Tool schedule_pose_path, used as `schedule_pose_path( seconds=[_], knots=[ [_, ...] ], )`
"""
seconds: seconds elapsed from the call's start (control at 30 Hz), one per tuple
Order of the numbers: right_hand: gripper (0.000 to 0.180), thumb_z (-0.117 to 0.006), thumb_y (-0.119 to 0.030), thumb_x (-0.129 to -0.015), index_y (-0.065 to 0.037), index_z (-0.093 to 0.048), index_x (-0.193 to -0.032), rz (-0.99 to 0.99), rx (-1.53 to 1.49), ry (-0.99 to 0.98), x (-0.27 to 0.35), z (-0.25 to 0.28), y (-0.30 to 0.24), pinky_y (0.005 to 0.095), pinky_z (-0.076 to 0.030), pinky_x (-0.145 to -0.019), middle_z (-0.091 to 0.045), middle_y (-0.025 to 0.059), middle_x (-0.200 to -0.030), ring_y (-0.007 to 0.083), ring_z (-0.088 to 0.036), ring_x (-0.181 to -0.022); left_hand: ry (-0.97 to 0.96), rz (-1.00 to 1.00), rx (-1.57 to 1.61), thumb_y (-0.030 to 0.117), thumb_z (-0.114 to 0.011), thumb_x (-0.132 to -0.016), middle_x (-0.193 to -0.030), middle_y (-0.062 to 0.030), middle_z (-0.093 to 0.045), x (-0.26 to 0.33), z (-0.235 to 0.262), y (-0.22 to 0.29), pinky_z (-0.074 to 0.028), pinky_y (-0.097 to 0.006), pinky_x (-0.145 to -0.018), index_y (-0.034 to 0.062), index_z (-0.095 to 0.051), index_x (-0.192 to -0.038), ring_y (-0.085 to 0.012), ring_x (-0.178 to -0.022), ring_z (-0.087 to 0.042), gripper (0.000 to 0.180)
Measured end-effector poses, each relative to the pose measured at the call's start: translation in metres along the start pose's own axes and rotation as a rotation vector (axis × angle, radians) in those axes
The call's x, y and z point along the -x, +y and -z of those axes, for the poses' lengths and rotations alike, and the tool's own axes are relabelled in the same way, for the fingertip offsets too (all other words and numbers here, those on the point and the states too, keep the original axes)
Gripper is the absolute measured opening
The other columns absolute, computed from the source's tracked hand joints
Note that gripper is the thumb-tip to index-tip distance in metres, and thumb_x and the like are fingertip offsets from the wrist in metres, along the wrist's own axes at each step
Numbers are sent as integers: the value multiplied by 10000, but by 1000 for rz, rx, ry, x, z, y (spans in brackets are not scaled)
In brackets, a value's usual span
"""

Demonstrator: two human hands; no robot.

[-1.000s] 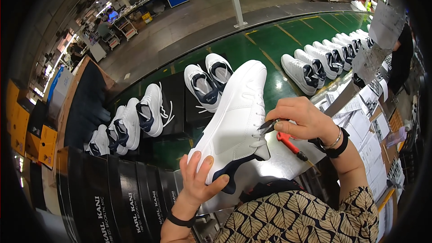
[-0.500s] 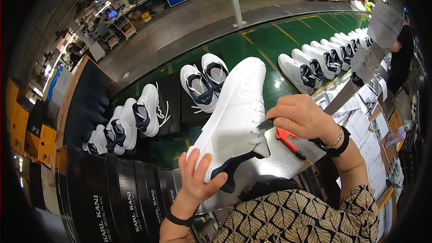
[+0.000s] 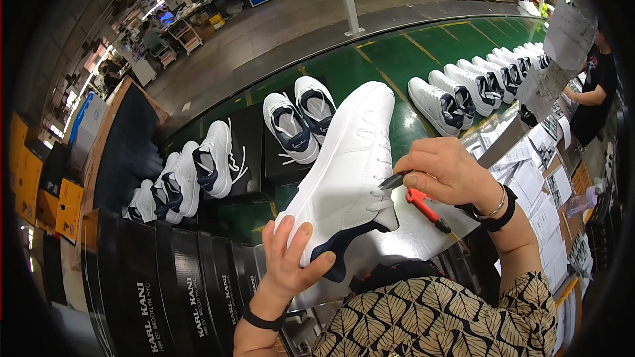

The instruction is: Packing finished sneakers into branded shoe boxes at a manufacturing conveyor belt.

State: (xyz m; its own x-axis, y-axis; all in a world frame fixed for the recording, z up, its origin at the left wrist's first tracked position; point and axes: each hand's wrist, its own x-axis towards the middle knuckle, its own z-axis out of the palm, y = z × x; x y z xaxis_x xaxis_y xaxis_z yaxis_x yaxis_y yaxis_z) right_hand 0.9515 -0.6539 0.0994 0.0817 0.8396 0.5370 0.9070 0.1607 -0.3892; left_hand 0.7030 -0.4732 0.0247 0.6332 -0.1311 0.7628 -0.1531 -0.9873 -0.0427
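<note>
A white sneaker [image 3: 340,158] with a navy collar and white laces is tilted on its side in front of me, toe pointing away. My left hand [image 3: 291,258] grips its heel, fingers on the sole side and thumb over the navy collar. In my right hand [image 3: 440,168], thumb and fingers pinch a small black pointed tool [image 3: 395,180]. Its tip is at the laces on the sneaker's right side; whether it touches them I cannot tell. Just below that hand, a red-handled tool [image 3: 425,205] with a dark end lies on the metal plate [image 3: 413,241].
More white sneakers [image 3: 291,129] stand on black boxes beyond and to the left. A row of sneakers [image 3: 433,106] runs along the green conveyor [image 3: 390,59] at right. Black shoeboxes [image 3: 132,284] line the near left. Papers [image 3: 536,201] cover the right side, where another person [image 3: 595,96] stands.
The sneaker's toe has shifted slightly to the right, and the black tool's tip has moved a little along the laces. At the far right, the other person's forearm has come into view.
</note>
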Motion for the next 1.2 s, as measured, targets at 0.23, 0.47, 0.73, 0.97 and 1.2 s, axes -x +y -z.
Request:
schedule_pose_path(
  seconds=[0.23, 0.47, 0.73, 0.97, 1.2],
  knots=[
    [139, -604, -198, -789, -68, -622, -834, -40, 35, -51, 2, 7, 1, 342, -450, -543, -544, 63, -675, 246, -566, -617, -10, 9, 3, 212, -659, -758, -1191, -126, -472, -3, -3, 5, -321, -545, -926, 320, -545, -1035, -369, -1118, -449, 318],
    [141, -602, -194, -792, -59, -618, -831, -60, 0, -85, 5, 16, 2, 337, -453, -554, -562, 72, -695, 248, -575, -634, -16, 4, 0, 219, -664, -756, -1189, -129, -470, -6, -7, 10, -324, -549, -922, 313, -552, -1025, -372, -1114, -449, 306],
    [164, -596, -194, -805, -39, -608, -856, -212, -197, 34, 14, 8, 7, 338, -446, -565, -556, 98, -691, 265, -570, -636, -6, -6, -3, 220, -661, -759, -1207, -138, -456, -9, -12, 9, -337, -562, -903, 300, -549, -1017, -379, -1119, -444, 292],
    [168, -600, -193, -814, -40, -610, -882, -102, -18, 83, 20, 9, 2, 324, -435, -544, -547, 100, -707, 262, -553, -608, -7, 17, 45, 214, -644, -771, -1194, -185, -447, -4, -11, 14, -351, -588, -872, 239, -485, -1074, -430, -1102, -450, 344],
    [223, -573, -158, -834, -2, -586, -993, -485, -258, 432, 35, -5, 13, 287, -411, -588, -516, 86, -755, 178, -495, -639, 20, 202, 98, 101, -808, -619, -1274, -200, -394, 10, -7, 35, -396, -508, -926, 199, -290, -1225, -419, -1111, -466, 803]
  ],
)
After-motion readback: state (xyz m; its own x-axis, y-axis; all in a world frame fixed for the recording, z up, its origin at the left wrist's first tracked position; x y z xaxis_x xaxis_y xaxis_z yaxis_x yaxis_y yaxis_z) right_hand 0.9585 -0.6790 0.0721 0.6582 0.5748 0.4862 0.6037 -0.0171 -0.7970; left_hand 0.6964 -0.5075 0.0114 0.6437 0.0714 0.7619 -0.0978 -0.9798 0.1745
